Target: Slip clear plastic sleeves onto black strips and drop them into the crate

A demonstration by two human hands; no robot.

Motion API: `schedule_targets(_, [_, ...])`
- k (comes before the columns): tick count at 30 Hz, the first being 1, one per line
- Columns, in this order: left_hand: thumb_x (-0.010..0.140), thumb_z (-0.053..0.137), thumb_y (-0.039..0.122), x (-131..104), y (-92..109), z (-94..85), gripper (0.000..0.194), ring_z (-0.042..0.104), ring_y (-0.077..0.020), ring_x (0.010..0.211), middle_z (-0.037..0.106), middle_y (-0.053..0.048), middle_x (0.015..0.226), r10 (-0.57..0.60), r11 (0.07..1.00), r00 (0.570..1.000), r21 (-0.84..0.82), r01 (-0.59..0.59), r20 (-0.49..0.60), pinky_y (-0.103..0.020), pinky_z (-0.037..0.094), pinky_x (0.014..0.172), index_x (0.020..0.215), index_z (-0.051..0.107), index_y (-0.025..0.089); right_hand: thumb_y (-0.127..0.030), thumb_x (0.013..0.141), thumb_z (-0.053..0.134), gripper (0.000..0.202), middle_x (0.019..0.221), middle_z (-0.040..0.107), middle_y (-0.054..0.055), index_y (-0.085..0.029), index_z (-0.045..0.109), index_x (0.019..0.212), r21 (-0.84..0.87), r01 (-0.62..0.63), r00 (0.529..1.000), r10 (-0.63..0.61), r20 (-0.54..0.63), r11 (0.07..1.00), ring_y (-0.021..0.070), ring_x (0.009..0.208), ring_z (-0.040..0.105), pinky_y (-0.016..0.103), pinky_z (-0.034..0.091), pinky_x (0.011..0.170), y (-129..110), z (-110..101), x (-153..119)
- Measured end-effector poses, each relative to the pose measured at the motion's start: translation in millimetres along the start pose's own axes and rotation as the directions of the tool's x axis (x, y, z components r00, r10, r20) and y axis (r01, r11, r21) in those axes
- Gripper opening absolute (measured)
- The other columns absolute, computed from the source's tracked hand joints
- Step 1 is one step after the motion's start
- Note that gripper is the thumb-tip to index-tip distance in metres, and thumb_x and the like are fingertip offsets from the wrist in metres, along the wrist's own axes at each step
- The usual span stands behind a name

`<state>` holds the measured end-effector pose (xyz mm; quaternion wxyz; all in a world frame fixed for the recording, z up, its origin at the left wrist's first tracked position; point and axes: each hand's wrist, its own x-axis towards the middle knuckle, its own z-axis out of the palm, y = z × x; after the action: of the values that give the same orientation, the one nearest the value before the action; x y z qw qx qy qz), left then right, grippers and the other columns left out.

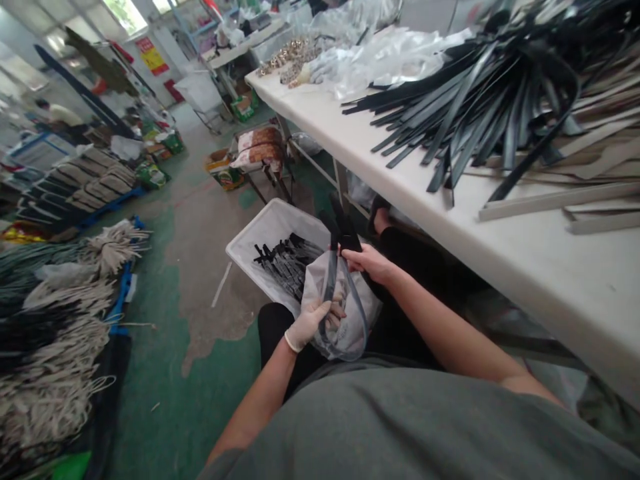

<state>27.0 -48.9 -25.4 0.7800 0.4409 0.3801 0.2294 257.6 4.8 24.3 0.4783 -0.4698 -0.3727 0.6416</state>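
A long dark strap [357, 293] bends into a loop over my lap. My left hand [307, 323], in a pale glove, pinches one side of this loop. Higher up, my bare right hand [371, 262] closes around the strap near its black upper ends. Beneath the loop lies a whitish plastic bag [313, 277], with something pale and finger-shaped partly visible on it. In front of my knees stands a white plastic crate [250, 223] with a pile of black and grey straps [290, 263] inside.
On my right runs a white table [345, 143] bearing black straps [465, 107], beige straps [600, 147], plastic bags and metal rings [290, 55]. Bundled cords [55, 333] lie on the left. A padded stool [257, 147] stands ahead; a person [65, 117] sits far left.
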Motion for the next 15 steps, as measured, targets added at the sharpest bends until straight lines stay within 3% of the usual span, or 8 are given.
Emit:
schedule_targets(4, [0.085, 0.064, 0.058, -0.1, 3.2, -1.8, 0.053, 0.067, -0.0185, 0.073, 0.074, -0.011, 0.093, -0.046, 0.992, 0.999, 0.118, 0.046, -0.003, -0.03, 0.048, 0.068, 0.115, 0.069, 0.014, -0.044, 0.071, 0.075, 0.043, 0.064, 0.06, -0.002, -0.013, 0.077, 0.1, 0.016, 0.049, 0.999, -0.049, 0.008, 0.999, 0.0056, 0.048, 0.036, 0.023, 0.04, 0.052, -2.1, 3.3, -0.2])
schedule_targets(7, [0.077, 0.074, 0.053, 8.3, 11.1, 3.3, 0.056, 0.064, -0.0269, 0.108, 0.072, -0.011, 0.114, 0.113, 0.989, 0.991, 0.107, -0.105, -0.075, -0.038, 0.045, 0.098, 0.119, 0.068, 0.016, -0.045, 0.07, 0.074, 0.04, 0.083, 0.071, 0.005, -0.013, 0.077, 0.095, -0.066, 0.085, 0.996, -0.084, 0.026, 0.994, 0.0101, 0.059, 0.053, 0.024, 0.042, 0.055, -0.6, 16.3, -4.3])
schedule_targets(9, [0.072, 0.08, 0.051, 16.6, 17.8, 10.5, 0.058, 0.06, -0.0289, 0.118, 0.07, -0.009, 0.119, 0.227, 0.969, 0.963, 0.131, -0.209, -0.148, -0.04, 0.041, 0.106, 0.118, 0.067, 0.019, -0.046, 0.07, 0.073, 0.04, 0.084, 0.072, 0.005, -0.013, 0.077, 0.092, -0.134, 0.111, 0.99, -0.098, 0.101, 0.985, 0.0121, 0.062, 0.057, 0.025, 0.043, 0.055, 3.6, 27.5, -8.7])
schedule_targets(12, [0.077, 0.072, 0.054, 25.2, 24.5, 21.3, 0.042, 0.065, -0.0273, 0.101, 0.073, -0.008, 0.097, 0.244, 0.946, 0.935, 0.274, -0.172, -0.257, -0.041, 0.045, 0.098, 0.098, 0.071, 0.017, -0.045, 0.074, 0.07, 0.036, 0.067, 0.067, 0.001, -0.013, 0.076, 0.089, -0.29, 0.192, 0.963, -0.124, 0.238, 0.938, 0.0114, 0.055, 0.054, 0.023, 0.041, 0.054, 9.0, 37.2, -16.2])
schedule_targets(15, [0.087, 0.06, 0.051, 23.0, 19.5, 25.5, 0.035, 0.064, -0.0236, 0.085, 0.071, -0.007, 0.082, 0.223, 0.913, 0.941, 0.392, -0.111, -0.254, -0.038, 0.048, 0.088, 0.085, 0.07, 0.018, -0.039, 0.076, 0.069, 0.026, 0.057, 0.062, -0.002, -0.014, 0.076, 0.079, -0.471, 0.27, 0.956, -0.178, 0.232, 0.84, 0.011, 0.053, 0.053, 0.022, 0.039, 0.051, 7.0, 33.0, -21.6])
